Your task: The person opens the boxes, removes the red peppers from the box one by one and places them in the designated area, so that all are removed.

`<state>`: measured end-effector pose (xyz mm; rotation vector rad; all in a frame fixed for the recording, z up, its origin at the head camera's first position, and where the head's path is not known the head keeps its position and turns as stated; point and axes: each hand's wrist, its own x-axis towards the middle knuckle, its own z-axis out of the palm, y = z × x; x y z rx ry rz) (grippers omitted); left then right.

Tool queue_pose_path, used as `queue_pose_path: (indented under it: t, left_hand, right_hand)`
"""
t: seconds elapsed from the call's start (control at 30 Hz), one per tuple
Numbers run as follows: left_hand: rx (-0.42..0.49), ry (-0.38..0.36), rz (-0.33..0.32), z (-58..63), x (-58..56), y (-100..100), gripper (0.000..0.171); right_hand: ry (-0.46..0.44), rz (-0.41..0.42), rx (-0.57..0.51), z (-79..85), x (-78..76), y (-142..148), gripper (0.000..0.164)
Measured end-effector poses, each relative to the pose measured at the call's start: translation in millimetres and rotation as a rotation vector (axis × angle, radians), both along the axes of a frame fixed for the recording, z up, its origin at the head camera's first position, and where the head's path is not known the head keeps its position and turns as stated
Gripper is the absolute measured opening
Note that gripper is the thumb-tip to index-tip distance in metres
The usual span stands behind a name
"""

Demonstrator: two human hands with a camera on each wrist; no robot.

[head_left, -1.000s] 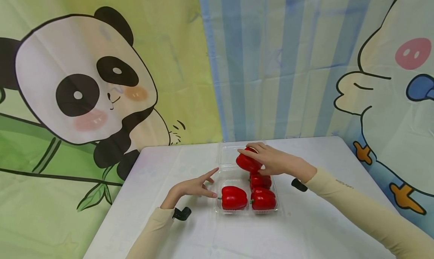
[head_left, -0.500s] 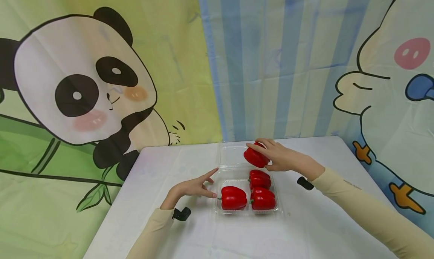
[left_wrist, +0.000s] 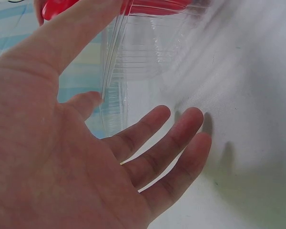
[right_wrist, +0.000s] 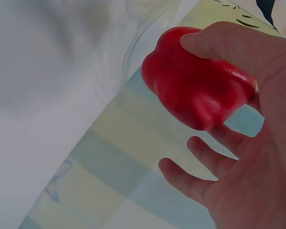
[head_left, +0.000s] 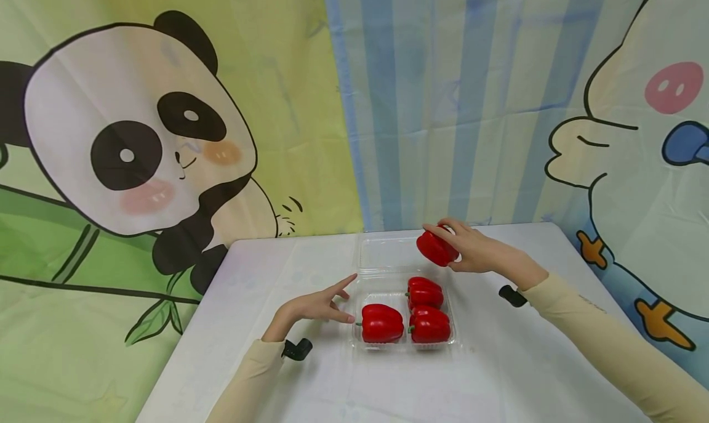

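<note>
Red bell pepper (head_left: 432,248) raised in the right hand (head_left: 473,250), three more peppers in a clear plastic container (head_left: 382,297).

Thumb (right_wrist: 217,43) and fingers of the right hand grip the raised pepper, which the head view shows across the right edge of the opened lid (head_left: 384,253); two fingers stand free of it. Below, one pepper (head_left: 382,324) lies front left in the container, a second (head_left: 430,326) front right, and a third (head_left: 424,294) just behind that one. At the container's left edge the left hand (head_left: 318,305) has its fingers spread, gripping nothing. Container and lid rest on a white worktop (head_left: 415,386), with a printed cloth (head_left: 415,103) behind, a panda (head_left: 138,127) drawn on its left part.
</note>
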<state>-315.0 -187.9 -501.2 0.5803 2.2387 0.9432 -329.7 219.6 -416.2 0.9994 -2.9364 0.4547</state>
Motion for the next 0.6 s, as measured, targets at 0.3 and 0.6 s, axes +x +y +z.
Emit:
queue_pose_path:
  t: [0.3,0.6]
  left_hand:
    - [-0.006,-0.002,0.003,1.9,1.0,0.4,0.104]
    - [-0.005,-0.005,0.003,1.4,0.0,-0.4,0.104]
  right_hand:
    - [-0.033,-0.059,-0.003,-5.8,-4.2,15.5,0.101]
    - [-0.044,-0.112,0.009,-19.3,-11.1,28.8,0.096]
